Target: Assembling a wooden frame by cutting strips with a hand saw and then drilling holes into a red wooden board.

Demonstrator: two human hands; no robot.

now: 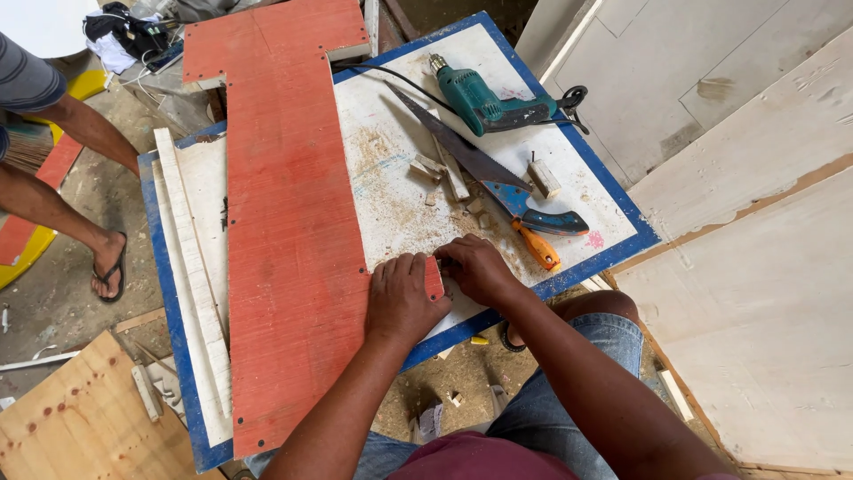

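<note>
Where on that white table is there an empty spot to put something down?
The white table is barest along its right edge, between the green drill and the blue rim. It is crowded around the handsaw, wood blocks and orange-handled tool, near the right hand. The red board covers the left.

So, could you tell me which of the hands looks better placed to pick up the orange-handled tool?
Probably the right hand: it lies nearest the orange-handled tool on the white blue-edged worktop, while the left hand presses flat on the red plywood board.
</note>
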